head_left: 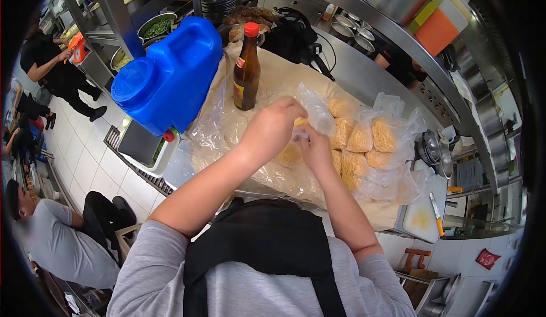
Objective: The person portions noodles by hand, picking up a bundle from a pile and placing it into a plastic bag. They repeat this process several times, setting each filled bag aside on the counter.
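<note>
My left hand (275,127) and my right hand (314,149) are close together over the covered table, both with bent fingers on a clear plastic bag (317,111). Something yellow shows between them, partly hidden by the fingers. Just below my left hand lies a bag of yellow food (289,154). To the right of my hands sit several clear bags of yellow shredded food (359,137), packed side by side. A brown bottle (247,69) with a red cap stands upright behind my left hand.
A large blue jug (170,72) stands at the table's left. A knife (436,213) and a stained white board (420,222) are at the right end. Metal shelving (364,4) crosses overhead. One person (74,243) sits at lower left; another (54,67) stands at upper left.
</note>
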A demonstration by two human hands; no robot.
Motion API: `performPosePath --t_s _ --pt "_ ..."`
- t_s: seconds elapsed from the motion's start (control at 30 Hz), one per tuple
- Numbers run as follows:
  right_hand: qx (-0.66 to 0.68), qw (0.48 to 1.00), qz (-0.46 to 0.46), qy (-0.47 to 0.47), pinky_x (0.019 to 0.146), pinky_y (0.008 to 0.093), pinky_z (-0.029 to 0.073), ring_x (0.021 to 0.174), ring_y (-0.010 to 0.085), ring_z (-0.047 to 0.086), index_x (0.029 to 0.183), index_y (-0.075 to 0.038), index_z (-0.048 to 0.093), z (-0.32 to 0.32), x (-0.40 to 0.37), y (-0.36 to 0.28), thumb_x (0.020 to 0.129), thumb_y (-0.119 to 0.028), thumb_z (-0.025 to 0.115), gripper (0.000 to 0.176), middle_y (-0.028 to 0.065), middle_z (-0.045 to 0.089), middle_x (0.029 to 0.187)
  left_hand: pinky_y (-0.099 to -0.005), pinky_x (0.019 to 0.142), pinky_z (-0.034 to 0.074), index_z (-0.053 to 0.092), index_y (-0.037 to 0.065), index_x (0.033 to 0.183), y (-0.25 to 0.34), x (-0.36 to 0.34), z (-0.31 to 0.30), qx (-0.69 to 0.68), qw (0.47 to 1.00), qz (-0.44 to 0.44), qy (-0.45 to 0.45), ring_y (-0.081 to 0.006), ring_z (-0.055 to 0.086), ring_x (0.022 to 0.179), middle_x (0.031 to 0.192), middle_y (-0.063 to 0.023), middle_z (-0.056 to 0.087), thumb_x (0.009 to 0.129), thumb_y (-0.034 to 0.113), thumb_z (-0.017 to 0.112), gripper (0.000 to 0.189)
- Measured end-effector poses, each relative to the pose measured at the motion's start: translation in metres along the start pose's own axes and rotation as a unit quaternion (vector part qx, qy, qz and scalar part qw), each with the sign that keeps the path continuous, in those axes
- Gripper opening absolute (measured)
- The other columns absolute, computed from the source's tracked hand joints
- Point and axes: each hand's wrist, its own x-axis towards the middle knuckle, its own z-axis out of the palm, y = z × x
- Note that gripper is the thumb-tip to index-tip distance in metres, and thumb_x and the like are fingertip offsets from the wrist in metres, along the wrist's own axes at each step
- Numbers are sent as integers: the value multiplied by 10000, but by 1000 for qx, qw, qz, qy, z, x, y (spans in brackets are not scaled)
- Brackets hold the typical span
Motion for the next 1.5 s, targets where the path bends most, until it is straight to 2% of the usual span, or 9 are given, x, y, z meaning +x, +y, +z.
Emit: performPosePath --t_s 0.13,0.27,0.47,0.6,0.77,0.93,1.17,1.3,1.5 --pt "222 970 17 100 595 275 508 630 156 666 1065 -56 637 -45 58 -21 976 -108 529 149 38 659 754 -327 759 519 693 49 1000 3 6 -17 1 992 36 121 -271 646 878 1091 -131 605 778 -160 531 346" --pt "372 905 -2 208 582 252 508 714 109 643 961 -61 642 -118 103 -3 987 -168 576 128 13 665 836 -353 701 524 694 99 993 -12 -9 -24 19 992 0 127 -261 652 839 1152 -93 598 773 -82 582 306" --pt "301 903 70 298 534 251 475 649 98 588 871 -73 583 -151 102 105 981 -161 590 141 16 616 784 -351 699 522 696 102 994 -35 -39 -25 34 985 -63 157 -254 659 836 1162 -85 591 820 -48 583 256" --pt "192 948 96 235 582 247 484 692 96 590 955 -38 565 -94 67 142 957 -117 589 82 23 610 803 -352 695 529 697 103 992 -43 -57 -20 30 986 -107 122 -246 669 812 1151 -82 591 839 -27 594 226" --pt "-277 907 -205 241 713 331 514 823 250 631 1009 -42 621 -41 55 89 836 -62 680 183 101 653 937 -353 692 538 695 89 995 -41 -62 1 -34 987 -139 76 -238 673 791 1085 -95 618 852 -6 600 197" --pt "-74 981 -130 122 702 384 513 782 306 629 945 -36 636 -29 55 39 815 -63 682 140 127 642 936 -335 724 546 671 18 1069 -37 -59 41 -145 979 -95 -109 -246 685 798 1040 -142 668 885 -27 558 220" --pt "77 984 -158 -23 668 338 493 731 247 616 893 -19 590 -10 -29 -50 851 -48 668 93 118 613 877 -384 776 534 534 23 1280 -72 -60 92 -191 980 -60 19 -244 646 756 1003 -135 647 836 26 644 457" --pt "152 961 -165 -163 679 300 481 728 185 588 916 -18 603 -30 -36 -54 852 -28 688 107 80 619 884 -373 1060 422 253 97 1538 -63 -51 65 -444 821 -297 -203 -230 516 1250 1425 -128 483 847 139 712 831" --pt "-97 915 -128 370 884 355 469 937 289 606 1164 -18 526 -70 -11 -7 859 -150 731 391 141 624 1022 -383 1140 335 247 80 1540 -45 -40 72 -401 892 -89 -190 -212 425 1345 1465 -93 445 846 255 761 881"
